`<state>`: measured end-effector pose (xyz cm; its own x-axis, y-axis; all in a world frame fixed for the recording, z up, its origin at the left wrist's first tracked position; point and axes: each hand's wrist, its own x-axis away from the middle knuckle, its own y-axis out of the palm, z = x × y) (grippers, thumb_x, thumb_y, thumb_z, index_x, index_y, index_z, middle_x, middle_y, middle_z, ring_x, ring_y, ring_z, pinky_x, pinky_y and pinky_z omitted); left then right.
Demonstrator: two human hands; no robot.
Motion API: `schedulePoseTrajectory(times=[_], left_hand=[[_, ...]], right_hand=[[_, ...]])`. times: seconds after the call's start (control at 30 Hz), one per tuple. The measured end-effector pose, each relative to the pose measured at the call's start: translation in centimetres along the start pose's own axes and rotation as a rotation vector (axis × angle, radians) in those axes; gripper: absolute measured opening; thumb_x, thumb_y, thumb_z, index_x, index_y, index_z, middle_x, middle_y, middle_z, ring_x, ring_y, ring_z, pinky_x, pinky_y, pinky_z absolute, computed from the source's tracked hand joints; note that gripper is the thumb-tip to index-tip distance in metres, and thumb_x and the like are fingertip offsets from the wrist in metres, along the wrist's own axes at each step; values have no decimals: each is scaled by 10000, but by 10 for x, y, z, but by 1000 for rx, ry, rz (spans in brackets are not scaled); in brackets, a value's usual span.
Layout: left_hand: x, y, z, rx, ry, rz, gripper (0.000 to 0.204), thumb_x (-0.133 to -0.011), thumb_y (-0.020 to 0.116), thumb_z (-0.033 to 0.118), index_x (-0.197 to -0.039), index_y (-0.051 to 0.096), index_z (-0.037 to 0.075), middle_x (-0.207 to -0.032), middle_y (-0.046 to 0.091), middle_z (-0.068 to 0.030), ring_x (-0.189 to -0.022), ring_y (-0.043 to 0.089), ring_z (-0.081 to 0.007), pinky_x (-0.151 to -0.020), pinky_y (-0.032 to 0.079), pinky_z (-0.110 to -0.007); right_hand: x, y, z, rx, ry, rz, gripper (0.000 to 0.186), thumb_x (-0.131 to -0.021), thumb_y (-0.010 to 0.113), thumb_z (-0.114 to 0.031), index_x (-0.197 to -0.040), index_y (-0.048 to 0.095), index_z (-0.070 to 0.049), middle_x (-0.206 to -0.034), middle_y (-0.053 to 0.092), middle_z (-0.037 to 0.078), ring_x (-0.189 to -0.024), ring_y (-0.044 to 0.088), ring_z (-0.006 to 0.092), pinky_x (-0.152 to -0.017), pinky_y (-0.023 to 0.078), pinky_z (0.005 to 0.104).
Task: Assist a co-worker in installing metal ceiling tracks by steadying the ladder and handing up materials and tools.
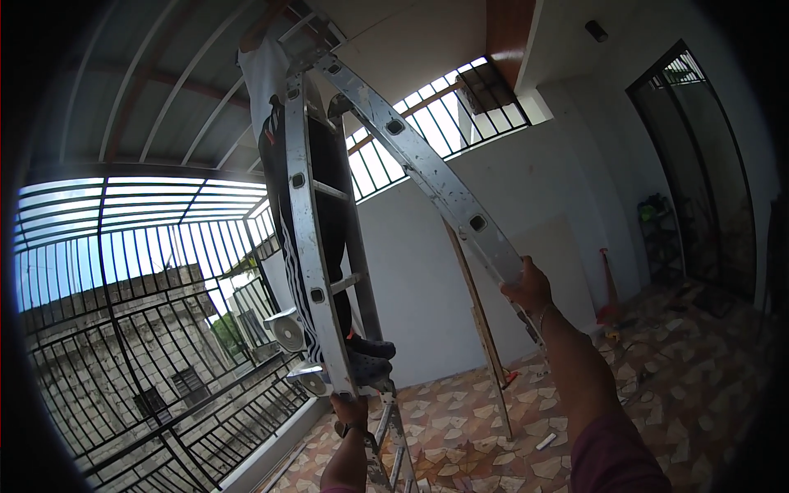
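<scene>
A paint-spotted aluminium folding ladder (pixel 440 191) stands in front of me, its two sides spread apart from the hinged top. My left hand (pixel 350 409) is closed around the lower part of its left side, just below a person's shoes (pixel 370 367). Higher up and to the right, my right hand (pixel 528 287) grips the edge of the ladder's right side rail. On the left side stands a person (pixel 329 156) in dark trousers with white side stripes and a white top, one arm reaching toward the ceiling. What that person's hands do is out of sight.
A black metal grille (pixel 123 308) runs along the left, with a block wall beyond. Behind the ladder, a wooden pole (pixel 483 333) rises from the patterned stone floor (pixel 460 435). A dark-framed glass door (pixel 699 164) and a shelf rack (pixel 660 238) are at the right. Cables lie on the floor.
</scene>
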<state>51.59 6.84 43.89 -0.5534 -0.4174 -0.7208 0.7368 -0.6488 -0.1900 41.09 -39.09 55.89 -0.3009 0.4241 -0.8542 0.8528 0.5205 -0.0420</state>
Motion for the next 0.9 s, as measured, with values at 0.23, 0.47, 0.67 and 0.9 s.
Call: schedulePoseTrajectory(times=[0.23,0.47,0.67,0.9], left_hand=[[2,0,2,-11,39,19,544,-580,629,137,-1045,375,13,-987,501,-236,-929,490,-426,-800,396,-457],[3,1,5,-10,4,28,552,-577,623,136,-1055,378,9,-996,503,-234,-936,490,-425,-803,397,-459],[6,-3,9,6,1,40,559,-584,619,143,-1068,376,3,-1004,499,-237,-939,487,-424,-806,396,-458],[6,-3,9,11,0,36,550,-579,626,141,-1044,371,-2,-995,492,-245,-940,483,-431,-801,398,-461]], right_hand=[[1,-2,-3,-1,17,0,561,-605,695,-200,-1058,423,-14,-832,616,153,-711,628,249,-672,499,351],[0,-7,-8,-61,104,-69,608,-587,704,-258,-1074,425,-25,-963,584,185,-897,580,329,-781,467,401],[2,-12,-17,-35,86,-47,610,-584,711,-263,-1070,429,-25,-956,588,183,-890,584,323,-774,472,391],[4,-15,-20,-3,100,-67,614,-580,712,-266,-1071,431,-26,-958,587,189,-898,581,331,-785,466,399]])
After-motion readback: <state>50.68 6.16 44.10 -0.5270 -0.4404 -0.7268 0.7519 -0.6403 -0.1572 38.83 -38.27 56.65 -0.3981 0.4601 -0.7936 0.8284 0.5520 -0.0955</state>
